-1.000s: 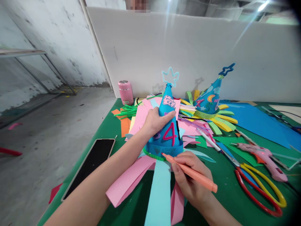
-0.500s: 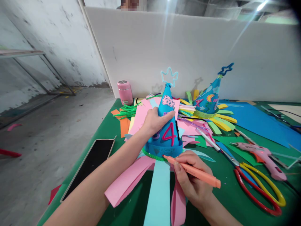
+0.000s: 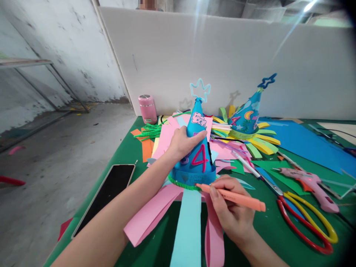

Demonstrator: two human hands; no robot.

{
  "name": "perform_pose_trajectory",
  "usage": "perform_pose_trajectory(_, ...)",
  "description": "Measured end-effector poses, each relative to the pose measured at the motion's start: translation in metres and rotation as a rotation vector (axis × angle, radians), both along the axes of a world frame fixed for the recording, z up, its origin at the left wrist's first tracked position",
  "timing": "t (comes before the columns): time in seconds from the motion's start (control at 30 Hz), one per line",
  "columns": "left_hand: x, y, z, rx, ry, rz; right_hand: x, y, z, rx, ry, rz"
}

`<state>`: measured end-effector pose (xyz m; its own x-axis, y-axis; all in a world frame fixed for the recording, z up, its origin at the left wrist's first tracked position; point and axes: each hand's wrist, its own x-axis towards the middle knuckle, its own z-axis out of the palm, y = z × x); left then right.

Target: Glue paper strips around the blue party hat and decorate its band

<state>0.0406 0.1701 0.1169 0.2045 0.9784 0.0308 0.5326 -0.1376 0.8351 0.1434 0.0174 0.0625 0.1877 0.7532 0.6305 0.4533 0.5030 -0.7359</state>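
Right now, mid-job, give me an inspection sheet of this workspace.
Surface: green table, largely covered with coloured paper.
Job's things: blue cone hat upright on paper strips; orange marker, tip at its brim band.
Clutter: second cone hat, scissors, pink glue gun, phone, pink bottle, green pipe cleaners.
Hands: left hand grips the hat's side; right hand holds the marker.
Cables: thin dark cord at far right, ends unseen.
Surroundings: white board behind table; concrete floor left; a person beyond the board.
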Motion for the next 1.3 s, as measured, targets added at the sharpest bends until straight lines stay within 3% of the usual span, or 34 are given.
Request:
perform_pose_trajectory(0.17,-0.001,0.0,0.0,0.011,0.019,-0.001,0.0,0.0,0.001,-0.017,0.091,-0.014)
perform_pose_trajectory(0.37,-0.002,0.0,0.001,0.009,0.023,-0.005,0.01,0.008,0.005,0.028,0.65,-0.057)
perform_pose_trajectory(0.47,-0.003,0.0,0.0,0.009,0.029,0.003,0.016,0.01,0.01,0.063,0.765,-0.077)
perform_pose_trajectory(0.77,-0.016,-0.003,-0.001,-0.095,-0.151,-0.061,0.033,0.006,0.017,0.117,0.789,-0.107)
perform_pose_trajectory(0.93,-0.023,-0.012,0.013,-0.128,-0.047,-0.063,0.041,0.0,0.016,0.142,0.79,-0.158)
perform_pose_trajectory(1.13,-0.027,-0.014,0.022,-0.164,0.057,-0.091,0.05,-0.011,0.008,0.043,0.501,-0.189)
perform_pose_trajectory(1.3,-0.028,-0.016,0.024,-0.181,-0.003,-0.069,0.047,0.001,0.023,0.012,0.24,-0.053)
